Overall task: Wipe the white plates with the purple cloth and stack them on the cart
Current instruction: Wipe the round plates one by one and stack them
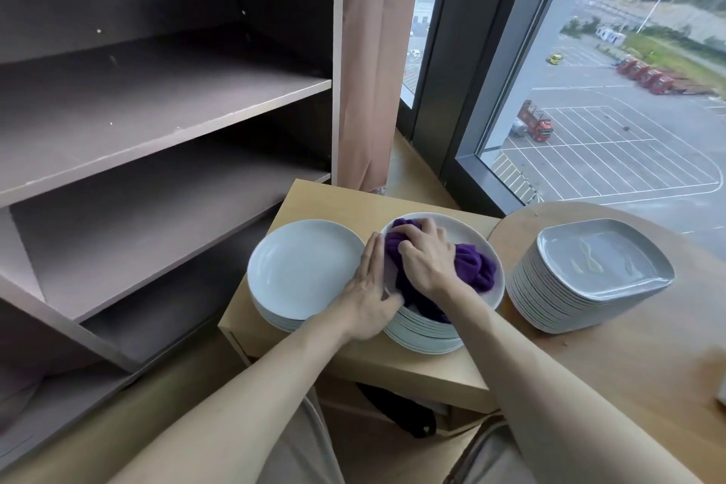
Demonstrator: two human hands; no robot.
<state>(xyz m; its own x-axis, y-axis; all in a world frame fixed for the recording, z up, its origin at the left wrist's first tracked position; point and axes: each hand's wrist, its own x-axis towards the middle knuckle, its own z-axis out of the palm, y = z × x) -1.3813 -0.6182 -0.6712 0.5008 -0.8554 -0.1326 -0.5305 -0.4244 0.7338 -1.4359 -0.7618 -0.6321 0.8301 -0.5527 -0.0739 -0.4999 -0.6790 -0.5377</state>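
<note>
Curled fingers of the right hand bunch the crumpled purple cloth and press it down into the round white top plate, so the wiping force goes straight into the dish. Directly under that grip, the top plate sits on a tall stack of matching white plates, which puts the work at a handy height but leaves the pile free to slide.

That is probably why the left hand lies just left of the grip. Its fingers are straight and together along the plate's rim, bracing it rather than clutching. Whether its thumb tucks under the rim is not clear from this angle.

Further left, very close to the braced rim, a second stack of round white plates stands with its top face bare. It looks like the pile for finished ones. Both stacks rest on the small light-wood cart top, which keeps the move from one pile to the other short.

To the right of the grip, apart on a round wooden table, stands a stack of grey square plates. Behind and to the left of the hands rises a brown shelf unit. Beyond the grip to the right is a large window.
</note>
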